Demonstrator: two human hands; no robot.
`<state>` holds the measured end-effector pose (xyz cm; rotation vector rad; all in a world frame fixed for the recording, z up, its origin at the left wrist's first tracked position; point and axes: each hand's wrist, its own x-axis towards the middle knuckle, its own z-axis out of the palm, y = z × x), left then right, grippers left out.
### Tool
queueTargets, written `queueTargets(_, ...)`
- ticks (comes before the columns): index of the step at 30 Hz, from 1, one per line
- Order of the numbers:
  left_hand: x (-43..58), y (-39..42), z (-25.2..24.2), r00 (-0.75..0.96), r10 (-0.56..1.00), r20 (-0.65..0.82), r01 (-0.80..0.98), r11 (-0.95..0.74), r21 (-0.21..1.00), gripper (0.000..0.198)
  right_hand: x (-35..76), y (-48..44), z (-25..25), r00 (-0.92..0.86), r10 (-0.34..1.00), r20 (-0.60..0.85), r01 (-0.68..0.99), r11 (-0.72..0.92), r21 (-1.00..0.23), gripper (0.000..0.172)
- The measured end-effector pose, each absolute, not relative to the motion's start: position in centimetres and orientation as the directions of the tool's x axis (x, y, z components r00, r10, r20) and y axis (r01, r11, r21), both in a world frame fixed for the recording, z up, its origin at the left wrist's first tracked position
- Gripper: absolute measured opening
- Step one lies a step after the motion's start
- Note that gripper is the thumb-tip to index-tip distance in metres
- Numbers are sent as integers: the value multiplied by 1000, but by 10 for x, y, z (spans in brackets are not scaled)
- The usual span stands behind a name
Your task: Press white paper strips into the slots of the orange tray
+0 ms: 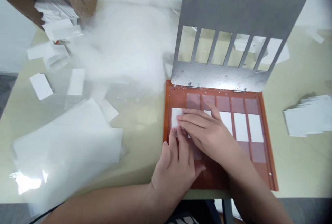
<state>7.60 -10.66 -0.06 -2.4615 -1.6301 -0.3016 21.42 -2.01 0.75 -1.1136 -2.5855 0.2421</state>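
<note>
At the left end of the tray (167,102): 1 white card (174,115), flat, partly hidden by fingertips; right hand (211,130), fingers extended close together over it, thumb hidden, so whether it pinches cannot be told; left hand (175,168), fingers at the card's lower part, thumb spread aside; metal lid (238,12), 6 windows, hinged, raised; card stack (308,116), right of tray; film sheet (72,127), left; handling, as judged: light, even fingertip pressure; edges square to the row; neighbouring cards (241,127) best left undisturbed.
</note>
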Motion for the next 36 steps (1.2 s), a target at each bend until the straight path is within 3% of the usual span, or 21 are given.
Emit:
queueTargets(11,75,-108,-4,404,883,239,913,-406,-44,59,215,-19,5,-641,716,277,640,697,-323,31)
queueTargets(17,73,-105,-3,428,868,252,901,-432,-42,66,214,-20,-1,-691,686,230,653,728,-208,39)
queueTargets(23,71,-100,-6,448,833,324,886,-462,-36,59,218,-21,-2,-662,707,251,674,707,-214,44)
queueTargets(28,64,-85,-7,433,821,373,871,-487,59,40,223,-17,-8,-555,770,315,736,631,-246,43)
queueTargets(32,51,-60,-8,405,862,305,840,-482,247,33,223,-15,-9,-510,794,332,756,597,-267,53)
queueTargets(36,34,-33,-10,379,875,302,840,-462,283,25,218,-17,-5,-511,812,282,768,579,-273,38)
